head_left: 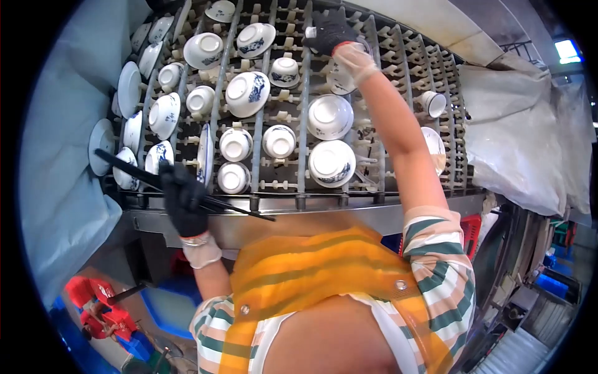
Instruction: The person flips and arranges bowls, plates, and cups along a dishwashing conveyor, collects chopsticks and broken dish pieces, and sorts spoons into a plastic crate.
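Note:
My left hand (185, 198), in a black glove, is wrapped round a bundle of long black chopsticks (134, 169) at the front edge of the conveyor. On the far side, my black-gloved right hand (335, 32) reaches over the pegs with its fingers curled. A small white piece (310, 32) shows beside those fingers; whether it is held I cannot tell. Just below the right wrist a patterned white dish (340, 80) is partly covered by the forearm. Two upturned white bowls, a far one (330, 116) and a near one (332, 163), sit left of that arm.
The pegged conveyor (301, 201) carries several upturned bowls and cups, including a blue-patterned bowl (248, 93). Plates lean at the left, among them a white plate (129, 89). Plastic curtains hang on the left (68, 162) and right (507, 134). A small cup (433, 104) lies right.

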Motion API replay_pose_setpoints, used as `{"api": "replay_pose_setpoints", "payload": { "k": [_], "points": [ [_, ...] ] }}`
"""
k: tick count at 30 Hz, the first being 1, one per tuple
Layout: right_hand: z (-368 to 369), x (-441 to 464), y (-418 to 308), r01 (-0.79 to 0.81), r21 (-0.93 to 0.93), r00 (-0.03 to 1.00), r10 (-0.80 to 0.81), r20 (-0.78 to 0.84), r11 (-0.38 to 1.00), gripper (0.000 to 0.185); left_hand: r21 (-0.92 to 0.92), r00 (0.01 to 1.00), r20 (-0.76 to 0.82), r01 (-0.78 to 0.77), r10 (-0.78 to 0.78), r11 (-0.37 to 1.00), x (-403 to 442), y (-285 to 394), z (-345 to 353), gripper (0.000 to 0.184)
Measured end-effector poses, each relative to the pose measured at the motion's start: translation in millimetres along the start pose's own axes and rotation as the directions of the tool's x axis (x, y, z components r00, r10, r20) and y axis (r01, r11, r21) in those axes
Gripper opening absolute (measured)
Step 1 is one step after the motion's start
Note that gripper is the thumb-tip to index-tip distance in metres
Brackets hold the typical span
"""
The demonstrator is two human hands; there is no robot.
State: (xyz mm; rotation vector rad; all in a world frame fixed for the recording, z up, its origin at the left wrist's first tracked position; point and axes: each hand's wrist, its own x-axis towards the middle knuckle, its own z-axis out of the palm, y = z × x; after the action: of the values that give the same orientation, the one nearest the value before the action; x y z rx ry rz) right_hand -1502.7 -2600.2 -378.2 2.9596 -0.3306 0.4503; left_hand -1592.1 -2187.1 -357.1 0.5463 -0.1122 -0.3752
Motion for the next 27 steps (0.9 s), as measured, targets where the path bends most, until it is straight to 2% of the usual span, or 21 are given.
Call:
{"api": "replay_pose_setpoints", "payload": {
  "k": [2,3,4,6,8,9,10,12,14,16,17,18,20,21,22,23,24,26,27],
  "points": [
    [73,22,5,-0.201,0.293,0.980,0.189,0.068,0.935,0.069,0.020,0.999,-0.033,0.023,-0.023,1.000,-12,-8,6,0.020],
    [75,24,-1,-0.291,0.288,0.955,0.257,0.150,0.912,0.073,0.025,1.000,-0.019,0.014,-0.014,1.000,-17,-10,5,0.020],
    [62,22,1,-0.298,0.472,0.952,0.221,0.212,0.830,0.073,-0.006,0.997,0.027,0.072,-0.071,0.997,-21,-14,4,0.019],
    [43,17,-29,-0.233,0.294,0.964,0.260,-0.057,0.927,0.075,-0.040,0.988,0.077,0.137,-0.134,0.990,-24,-27,2,0.019],
    [60,16,-36,0.078,0.337,0.924,0.059,-0.379,0.938,0.074,-0.050,0.971,0.032,0.238,-0.237,0.970,-30,-43,4,0.018],
    [58,10,-33,0.083,0.284,0.962,-0.002,-0.272,0.955,0.069,-0.021,0.958,0.071,0.280,-0.278,0.960,-32,-52,7,0.020],
    [32,-2,-31,0.090,0.252,0.992,-0.063,-0.113,0.963,0.061,0.092,0.942,0.064,0.322,-0.328,0.942,-34,-59,9,0.024],
    [43,-11,-6,0.124,0.425,0.914,0.063,-0.401,0.897,0.049,0.223,0.896,0.011,0.431,-0.444,0.874,-43,-74,21,0.029],
    [9,-42,42,0.216,0.615,0.850,0.164,-0.501,0.759,0.038,0.405,0.825,-0.060,0.535,-0.562,0.741,-50,-89,42,0.029],
    [-20,-84,89,0.056,0.529,0.795,0.283,-0.537,0.847,0.033,0.517,0.737,-0.176,0.634,-0.653,0.575,-52,-110,52,0.025],
    [-31,-112,106,-0.228,0.439,0.809,0.420,-0.412,0.869,0.040,0.509,0.734,-0.173,0.638,-0.657,0.578,-54,-118,51,0.025],
    [-42,-135,122,-0.490,0.291,0.762,0.566,-0.314,0.822,0.047,0.509,0.695,-0.129,0.658,-0.707,0.554,-57,-126,47,0.025],
    [20,-193,158,-0.637,-0.112,0.712,0.526,-0.464,0.763,0.066,0.511,0.637,-0.074,0.685,-0.767,0.520,-57,-141,51,0.024],
    [22,-206,162,-0.723,0.034,0.666,0.709,-0.232,0.690,0.071,0.528,0.644,-0.019,0.656,-0.764,0.540,-58,-146,57,0.024],
    [26,-221,164,-0.812,0.152,0.574,0.818,0.037,0.563,0.076,0.547,0.648,0.033,0.626,-0.761,0.557,-58,-151,62,0.025],
    [43,-237,168,-0.644,0.346,0.685,0.715,-0.136,0.682,0.074,0.611,0.655,0.063,0.571,-0.753,0.548,-57,-154,65,0.027],
    [57,-244,182,-0.624,0.320,0.712,0.687,-0.142,0.713,0.072,0.620,0.643,0.063,0.575,-0.763,0.535,-58,-156,63,0.027],
    [62,-243,190,-0.419,0.461,0.742,0.588,-0.323,0.782,0.067,0.542,0.634,0.023,0.642,-0.773,0.543,-59,-160,59,0.035],
    [79,-240,201,-0.318,0.651,0.731,0.616,-0.295,0.689,0.057,0.527,0.648,0.014,0.642,-0.761,0.556,-62,-160,61,0.040]
  ]
}}
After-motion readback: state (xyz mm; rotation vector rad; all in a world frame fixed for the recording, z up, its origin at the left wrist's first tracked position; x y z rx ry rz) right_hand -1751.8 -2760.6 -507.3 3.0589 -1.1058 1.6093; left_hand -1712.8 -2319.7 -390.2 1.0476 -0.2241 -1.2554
